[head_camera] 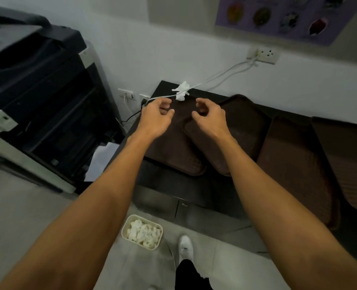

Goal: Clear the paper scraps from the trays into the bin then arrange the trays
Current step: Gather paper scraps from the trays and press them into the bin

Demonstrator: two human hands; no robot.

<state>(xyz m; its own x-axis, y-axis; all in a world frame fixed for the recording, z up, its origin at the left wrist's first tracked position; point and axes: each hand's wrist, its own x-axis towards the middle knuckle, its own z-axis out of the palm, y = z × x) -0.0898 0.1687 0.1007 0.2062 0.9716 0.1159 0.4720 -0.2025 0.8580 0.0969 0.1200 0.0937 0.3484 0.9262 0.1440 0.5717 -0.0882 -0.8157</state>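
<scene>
Several brown trays lie on a low black cabinet (194, 191): a left tray (173, 151), one overlapping it (246, 130), and two more to the right (294, 164) (349, 160). A white paper scrap (182, 91) lies at the far end of the left tray, beside a white cable. My left hand (155, 116) and my right hand (210, 118) hover over the trays just short of the scrap, fingers loosely curled, holding nothing. A small cream bin (124, 229) with white paper scraps stands on the floor below.
A large dark copier (39, 97) stands at the left, close to the cabinet. White cables (225, 74) run from a wall socket (263, 54) across the cabinet's back corner. My white shoe (185, 245) is on the tiled floor next to the bin.
</scene>
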